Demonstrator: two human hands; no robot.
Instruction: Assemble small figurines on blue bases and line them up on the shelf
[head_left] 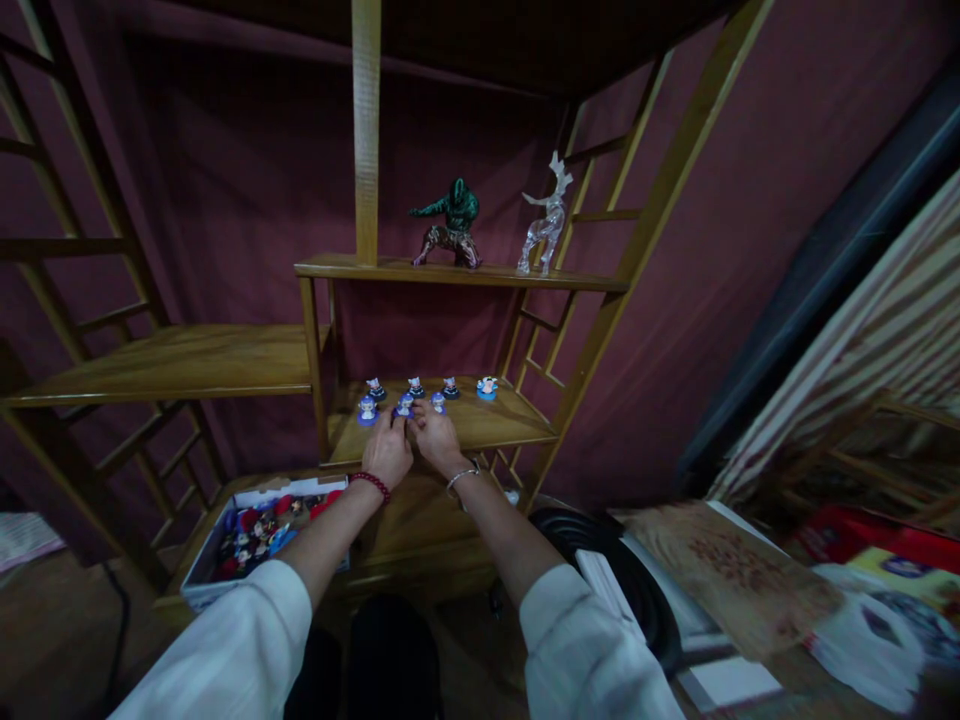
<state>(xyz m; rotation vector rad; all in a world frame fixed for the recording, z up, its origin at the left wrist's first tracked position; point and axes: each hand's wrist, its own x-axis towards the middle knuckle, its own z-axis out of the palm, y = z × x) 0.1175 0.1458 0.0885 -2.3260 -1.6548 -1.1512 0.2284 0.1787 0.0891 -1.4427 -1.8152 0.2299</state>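
Observation:
Both my hands meet at a small purple-and-white figurine in the middle of the front row on the lower shelf. My left hand has its fingers closed at its left side, and my right hand closes on it from the right. My fingers partly hide its base. Similar figurines stand on either side, a left one and a right one. Behind them is a row of three dark-based figurines. A blue-based figurine stands apart at the right.
A white box full of small figurines sits low at left. On the shelf above stand a green-and-bronze crouching statue and a clear deer figure. A wooden post rises nearby. A black coiled hose and a plastic bag lie at right.

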